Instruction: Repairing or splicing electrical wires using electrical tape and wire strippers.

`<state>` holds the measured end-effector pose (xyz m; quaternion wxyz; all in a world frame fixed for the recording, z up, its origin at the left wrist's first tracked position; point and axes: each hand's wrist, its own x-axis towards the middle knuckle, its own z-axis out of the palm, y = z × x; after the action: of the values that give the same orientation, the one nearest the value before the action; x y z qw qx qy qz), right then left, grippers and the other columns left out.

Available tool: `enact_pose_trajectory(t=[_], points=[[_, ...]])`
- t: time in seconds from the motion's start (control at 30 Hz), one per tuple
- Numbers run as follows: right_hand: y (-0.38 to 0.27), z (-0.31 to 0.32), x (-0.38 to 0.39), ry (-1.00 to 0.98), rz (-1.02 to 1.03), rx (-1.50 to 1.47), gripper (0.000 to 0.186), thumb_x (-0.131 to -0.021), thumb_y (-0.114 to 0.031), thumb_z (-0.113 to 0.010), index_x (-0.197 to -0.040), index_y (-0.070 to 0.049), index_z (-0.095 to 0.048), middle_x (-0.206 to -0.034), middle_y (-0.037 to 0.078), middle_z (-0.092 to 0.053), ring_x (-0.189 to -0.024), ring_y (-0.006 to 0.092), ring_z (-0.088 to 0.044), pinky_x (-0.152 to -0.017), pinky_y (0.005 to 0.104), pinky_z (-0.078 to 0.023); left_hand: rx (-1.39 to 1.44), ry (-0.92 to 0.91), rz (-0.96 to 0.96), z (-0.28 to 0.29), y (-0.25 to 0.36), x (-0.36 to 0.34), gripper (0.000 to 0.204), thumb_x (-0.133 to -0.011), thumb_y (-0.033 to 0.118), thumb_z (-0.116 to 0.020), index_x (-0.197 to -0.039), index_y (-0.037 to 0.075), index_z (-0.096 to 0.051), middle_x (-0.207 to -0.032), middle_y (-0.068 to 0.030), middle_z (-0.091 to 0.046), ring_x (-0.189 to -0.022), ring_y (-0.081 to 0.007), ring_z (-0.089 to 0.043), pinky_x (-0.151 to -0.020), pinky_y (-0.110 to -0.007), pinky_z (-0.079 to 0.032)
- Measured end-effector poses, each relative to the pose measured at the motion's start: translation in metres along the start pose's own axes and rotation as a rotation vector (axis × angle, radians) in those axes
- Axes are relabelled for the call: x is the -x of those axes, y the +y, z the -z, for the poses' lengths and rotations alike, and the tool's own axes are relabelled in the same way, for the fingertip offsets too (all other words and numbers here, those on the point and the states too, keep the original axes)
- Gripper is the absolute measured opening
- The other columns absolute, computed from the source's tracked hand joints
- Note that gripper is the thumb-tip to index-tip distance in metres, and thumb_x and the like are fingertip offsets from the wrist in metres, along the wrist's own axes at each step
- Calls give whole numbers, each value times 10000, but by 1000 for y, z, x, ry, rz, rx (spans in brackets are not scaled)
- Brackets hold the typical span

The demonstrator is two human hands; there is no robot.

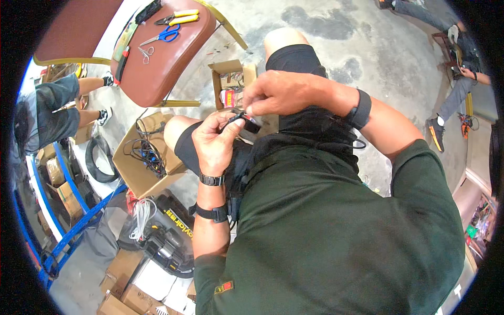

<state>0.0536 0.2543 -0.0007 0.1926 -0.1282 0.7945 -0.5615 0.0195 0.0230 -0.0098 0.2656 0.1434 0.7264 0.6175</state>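
Black object (pixel 252 126), small and blocky, sits in the left fingers (pixel 237 125).

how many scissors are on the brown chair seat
2: the blue-handled scissors, below the yellow-handled pliers in the picture, and the small silver scissors, lower and further left on the seat. None appears hidden.

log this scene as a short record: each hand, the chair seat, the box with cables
left hand: gripping a small black object
right hand: at that object, fingertips blurred, contact unclear
brown padded chair seat: holds yellow-handled pliers, blue-handled scissors
open brown cardboard box: contains tangled black cables
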Motion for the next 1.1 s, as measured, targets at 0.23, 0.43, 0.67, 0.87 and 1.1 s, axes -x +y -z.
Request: enact_pose_trajectory(t=[0.23, 0.43, 0.67, 0.87, 1.1], points=[[27, -19, 1, 63, 103, -363, 154, -907, -116, -660, -957, 27, -692, -839, 76, -690, -810, 129, -615, -766, 310, -491, -48, -1, -62, -1, 10, -1, 109, -816, -53, -731, -906, -8, -690, -832, 5, -669, -706, -46, -535, -651, -191, -440], [31, -19, -6, 130, 282, -314, 144, -875, -140, -655, -883, 0, -686, -780, 66, -690, -763, 130, -620, -724, 303, -494, 2, -55, 21, 3, 15, -2, 95, -827, -49, -725, -906, -13, -686, -819, -6, -674, -706, -54, -568, -650, -198, -460], [26, -13, -9, 3, 259, -352, 166, -876, -173, -654, -893, -10, -676, -780, 71, -685, -742, 134, -619, -673, 315, -493, 24, -121, 39, 8, 11, -2, 86, -830, -50, -721, -899, -11, -687, -817, -6, -675, -706, -58, -573, -653, -210, -470], [2, -26, -9, 136, 117, -142, 207, -860, -137, -660, -1012, -3, -617, -751, 76, -623, -696, 145, -590, -645, 315, -487, -57, -99, 50, 2, 13, -1, 84, -832, -42, -730, -899, -12, -690, -817, -4, -673, -729, -53, -568, -663, -204, -466], [2, -27, -10, 142, 200, 29, 211, -816, -151, -710, -951, -27, -604, -839, 150, -653, -810, 308, -652, -700, 400, -507, -100, -105, 95, 5, 7, -1, 117, -823, -49, -736, -924, -9, -693, -824, 2, -672, -739, -47, -570, -679, -208, -478]])
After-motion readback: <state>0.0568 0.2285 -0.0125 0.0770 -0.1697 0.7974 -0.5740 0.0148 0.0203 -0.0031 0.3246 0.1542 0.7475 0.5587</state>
